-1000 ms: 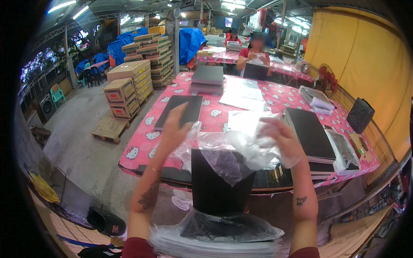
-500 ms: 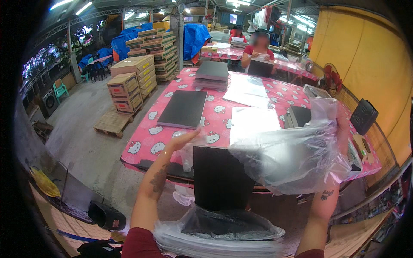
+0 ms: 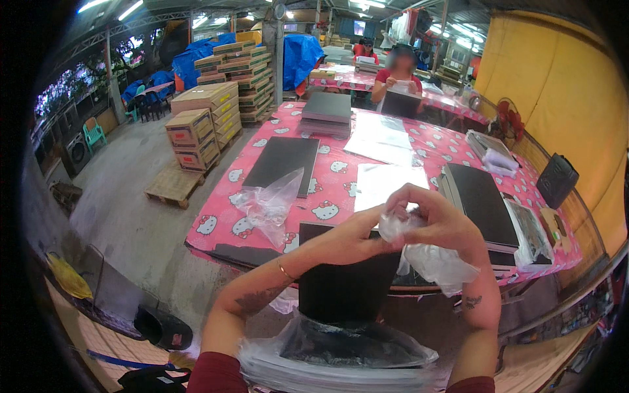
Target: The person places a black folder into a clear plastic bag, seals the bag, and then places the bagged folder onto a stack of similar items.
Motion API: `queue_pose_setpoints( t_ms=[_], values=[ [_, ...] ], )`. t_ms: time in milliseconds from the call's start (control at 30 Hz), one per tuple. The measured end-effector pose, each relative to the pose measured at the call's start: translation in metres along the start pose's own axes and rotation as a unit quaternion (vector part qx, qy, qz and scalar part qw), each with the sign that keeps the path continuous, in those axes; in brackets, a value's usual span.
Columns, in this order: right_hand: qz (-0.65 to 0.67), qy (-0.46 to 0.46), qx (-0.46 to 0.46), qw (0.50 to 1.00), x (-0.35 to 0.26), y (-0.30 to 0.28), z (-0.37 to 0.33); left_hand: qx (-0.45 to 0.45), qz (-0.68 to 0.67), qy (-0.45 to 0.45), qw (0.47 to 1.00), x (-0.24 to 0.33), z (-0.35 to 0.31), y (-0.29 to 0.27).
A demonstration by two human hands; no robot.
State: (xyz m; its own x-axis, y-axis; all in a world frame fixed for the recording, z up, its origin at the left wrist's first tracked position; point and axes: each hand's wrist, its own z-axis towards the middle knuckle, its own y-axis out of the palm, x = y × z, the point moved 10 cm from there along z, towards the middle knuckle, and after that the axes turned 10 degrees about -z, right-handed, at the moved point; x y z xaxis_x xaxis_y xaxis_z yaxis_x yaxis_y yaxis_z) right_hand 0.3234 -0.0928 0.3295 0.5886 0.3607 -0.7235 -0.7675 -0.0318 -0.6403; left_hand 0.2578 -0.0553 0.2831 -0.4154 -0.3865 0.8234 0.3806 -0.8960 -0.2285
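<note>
Both my hands are together over the near edge of the table, gathering a clear plastic bag (image 3: 397, 228) into a bunch. My left hand (image 3: 362, 234) grips the bunch from the left, and my right hand (image 3: 440, 219) curls round it from the right. A loose tail of the bag hangs below my right hand. Under my hands a black board (image 3: 344, 281) stands nearly upright, its lower end behind a stack of clear plastic bags (image 3: 347, 378) close to my body. Another crumpled clear plastic piece (image 3: 272, 206) lies left, partly over a flat black panel (image 3: 283, 159).
The pink patterned table (image 3: 327, 209) carries stacked dark panels (image 3: 325, 111), shiny sheets (image 3: 380, 134) and a black stack (image 3: 481, 203) at right. A person (image 3: 398, 78) works across the table. Cartons (image 3: 191, 137) stand on a pallet at left; a red fan (image 3: 510, 121) stands right.
My right hand has come inward and the spread bag is now bunched small. My left hand has moved right to join it. A clear plastic piece now lies on the table at left.
</note>
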Motion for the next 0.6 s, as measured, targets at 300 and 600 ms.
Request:
queue_pose_setpoints(
  t_ms=[300, 600],
  values=[
    [0.057, 0.121, 0.191, 0.972, 0.075, -0.064, -0.052, 0.277, -0.051, -0.100, 0.954, -0.012, -0.028, -0.096],
    [0.460, 0.132, 0.187, 0.858, 0.078, 0.067, -0.033, 0.358, 0.066, 0.062, 0.929, 0.003, -0.060, -0.030]
  ],
)
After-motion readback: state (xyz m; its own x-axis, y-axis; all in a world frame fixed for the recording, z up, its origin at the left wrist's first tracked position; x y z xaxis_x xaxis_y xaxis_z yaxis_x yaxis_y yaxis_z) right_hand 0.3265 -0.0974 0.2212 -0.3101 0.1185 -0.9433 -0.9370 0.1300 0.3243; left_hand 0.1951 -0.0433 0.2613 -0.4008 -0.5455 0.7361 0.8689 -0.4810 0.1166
